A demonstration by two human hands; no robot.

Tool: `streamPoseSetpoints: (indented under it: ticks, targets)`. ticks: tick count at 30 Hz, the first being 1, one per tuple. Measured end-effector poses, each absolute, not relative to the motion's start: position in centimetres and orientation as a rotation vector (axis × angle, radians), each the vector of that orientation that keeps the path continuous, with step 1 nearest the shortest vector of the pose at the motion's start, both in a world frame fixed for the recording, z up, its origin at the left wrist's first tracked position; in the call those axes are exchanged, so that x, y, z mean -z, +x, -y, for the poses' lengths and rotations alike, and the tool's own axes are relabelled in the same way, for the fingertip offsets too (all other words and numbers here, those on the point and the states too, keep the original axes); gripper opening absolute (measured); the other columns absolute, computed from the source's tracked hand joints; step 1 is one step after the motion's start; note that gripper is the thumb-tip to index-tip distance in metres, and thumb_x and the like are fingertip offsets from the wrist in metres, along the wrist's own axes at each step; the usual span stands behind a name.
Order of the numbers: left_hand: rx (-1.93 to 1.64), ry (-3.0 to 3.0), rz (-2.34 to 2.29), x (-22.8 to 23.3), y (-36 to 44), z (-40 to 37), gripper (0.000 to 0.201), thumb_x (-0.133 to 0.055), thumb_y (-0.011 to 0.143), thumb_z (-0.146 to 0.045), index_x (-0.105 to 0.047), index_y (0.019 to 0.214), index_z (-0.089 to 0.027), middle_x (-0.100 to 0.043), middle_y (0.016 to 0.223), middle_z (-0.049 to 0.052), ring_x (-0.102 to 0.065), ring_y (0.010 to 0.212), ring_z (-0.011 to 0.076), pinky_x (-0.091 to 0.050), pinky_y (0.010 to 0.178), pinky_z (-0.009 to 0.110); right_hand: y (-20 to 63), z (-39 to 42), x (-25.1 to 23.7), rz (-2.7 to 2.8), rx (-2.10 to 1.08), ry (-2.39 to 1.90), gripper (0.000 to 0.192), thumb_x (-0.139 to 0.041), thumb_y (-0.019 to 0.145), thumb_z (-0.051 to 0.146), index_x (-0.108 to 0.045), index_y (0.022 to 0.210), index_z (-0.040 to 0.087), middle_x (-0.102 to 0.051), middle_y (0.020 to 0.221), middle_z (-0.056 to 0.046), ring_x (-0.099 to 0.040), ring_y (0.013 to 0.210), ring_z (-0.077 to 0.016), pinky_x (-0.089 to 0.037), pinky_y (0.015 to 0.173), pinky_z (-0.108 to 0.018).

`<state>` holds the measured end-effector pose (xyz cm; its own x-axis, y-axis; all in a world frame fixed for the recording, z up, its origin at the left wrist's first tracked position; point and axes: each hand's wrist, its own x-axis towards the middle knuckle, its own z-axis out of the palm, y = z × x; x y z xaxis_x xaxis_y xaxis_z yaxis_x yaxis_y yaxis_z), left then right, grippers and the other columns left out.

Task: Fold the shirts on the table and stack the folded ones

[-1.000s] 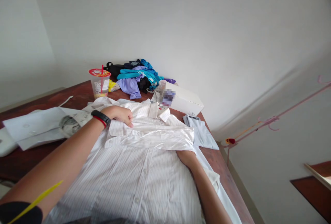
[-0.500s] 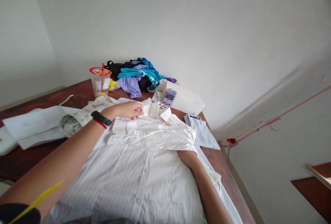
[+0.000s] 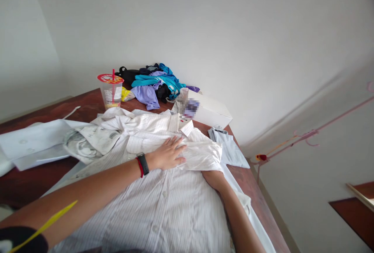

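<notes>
While most of the dark reddish-brown wooden table [image 3: 26,183] is taken up by the white pinstriped button-up shirt [image 3: 163,210] spread flat across it, there's a fair bit of clutter around it too. At the far edge, by the wall, sits a clear plastic cup with a red printed lid and red straw [image 3: 111,91], and right of it a messy heap of blue, purple and black clothes [image 3: 154,83]. A white cardboard box [image 3: 212,113] lies just past the shirt's collar, and a folded pale blue garment [image 3: 229,150] rests near the right side of the shirt. Off to the left there's a flat white shirt [image 3: 32,144] with a crumpled grey-printed white cloth [image 3: 90,142] lying partly over it and touching the striped one. Now the hands: the left hand [image 3: 168,155], with a black and red wristband [image 3: 142,164] on the wrist, lies palm down with fingers stretched out flat, pressing on the sleeve that's folded across the chest of the striped shirt, not gripping anything. The right hand [image 3: 212,177] is tucked under the edge of that folded sleeve, so only the wrist end shows, and I honestly can't tell whether it's clenched or loose under there.
</notes>
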<state>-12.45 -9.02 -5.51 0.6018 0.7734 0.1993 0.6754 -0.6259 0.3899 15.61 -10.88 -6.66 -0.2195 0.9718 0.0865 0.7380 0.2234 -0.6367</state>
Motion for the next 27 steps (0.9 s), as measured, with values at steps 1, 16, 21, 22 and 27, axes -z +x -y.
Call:
streamPoseSetpoints:
  ticks: [1, 16, 21, 22, 27]
  targets:
    - [-0.486, 2.543, -1.199, 5.7, -12.5, 9.0, 0.068, -0.049, 0.103, -0.054, -0.044, 0.159, -0.015, -0.022, 0.170, 0.024, -0.019, 0.157, 0.0462, -0.018, 0.125, 0.066, 15.6, 10.9, 6.6, 2.036, -0.656, -1.564, 0.086, -0.055, 0.093, 0.067, -0.040, 0.161, 0.017, -0.029, 0.170, -0.014, -0.024, 0.159, -0.0313, -0.014, 0.131, -0.053]
    - [-0.483, 2.561, -1.258, 6.3, -12.4, 8.6, 0.068, -0.049, 0.100, -0.059, -0.046, 0.158, -0.023, -0.023, 0.171, 0.019, -0.019, 0.157, 0.0454, -0.020, 0.125, 0.064, 18.9, 14.9, -1.2, 1.871, -1.340, -1.356, 0.055, -0.060, 0.093, 0.065, -0.080, 0.113, 0.018, -0.079, 0.113, -0.014, -0.072, 0.113, -0.0350, -0.054, 0.104, -0.054]
    - [-0.409, 2.546, -1.268, 5.8, -12.3, 8.7, 0.073, -0.045, 0.102, -0.059, -0.044, 0.160, -0.015, -0.021, 0.170, 0.023, -0.017, 0.156, 0.0481, -0.017, 0.125, 0.064, 18.2, 13.3, 0.2, 1.438, -0.905, -1.296, 0.051, -0.057, 0.095, 0.062, -0.079, 0.104, 0.016, -0.080, 0.093, -0.013, -0.069, 0.068, -0.0214, -0.055, 0.060, -0.033]
    - [-0.416, 2.548, -1.269, 5.6, -12.3, 8.7, 0.071, -0.047, 0.101, -0.058, -0.045, 0.159, -0.016, -0.021, 0.170, 0.023, -0.019, 0.156, 0.0481, -0.019, 0.124, 0.064, 18.1, 12.9, 0.6, 1.443, -0.792, -1.329, 0.050, -0.059, 0.095, 0.060, -0.079, 0.105, 0.016, -0.080, 0.098, -0.013, -0.068, 0.071, -0.0211, -0.052, 0.058, -0.031]
    - [-0.490, 2.555, -1.281, 4.1, -12.4, 8.7, 0.059, -0.052, 0.101, -0.050, -0.059, 0.148, -0.015, -0.044, 0.160, 0.022, -0.044, 0.146, 0.0434, -0.035, 0.119, 0.056, 17.8, 12.1, 1.3, 1.578, -0.486, -1.495, 0.044, -0.060, 0.094, 0.055, -0.079, 0.102, 0.016, -0.078, 0.104, -0.012, -0.067, 0.083, -0.0226, -0.049, 0.061, -0.030]
